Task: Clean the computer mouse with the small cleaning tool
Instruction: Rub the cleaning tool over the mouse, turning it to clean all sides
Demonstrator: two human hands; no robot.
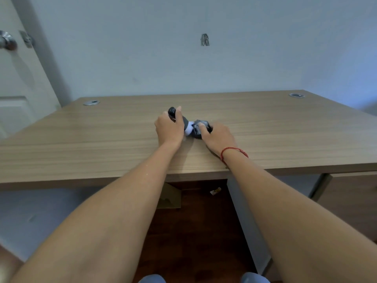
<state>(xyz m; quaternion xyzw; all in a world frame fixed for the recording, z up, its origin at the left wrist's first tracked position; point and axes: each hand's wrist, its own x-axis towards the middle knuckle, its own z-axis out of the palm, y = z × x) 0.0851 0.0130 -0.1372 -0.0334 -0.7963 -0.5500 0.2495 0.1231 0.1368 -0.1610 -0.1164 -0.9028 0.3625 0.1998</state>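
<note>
A dark grey computer mouse [198, 130] lies on the wooden desk [102, 135] near the middle. My right hand [217, 136] rests on it from the right, fingers curled over its top, holding it in place. My left hand [169, 128] is closed around a small black cleaning tool [172, 112], whose pale, soft head [189, 129] points down to the right and touches the left side of the mouse. Much of the tool's body is hidden by my fingers.
Two round cable grommets sit at the desk's far corners, one on the left [91, 102] and one on the right [296, 95]. A wall stands right behind the desk. A door with a metal knob [7, 40] is at the far left. A cardboard piece [170, 196] lies under the desk.
</note>
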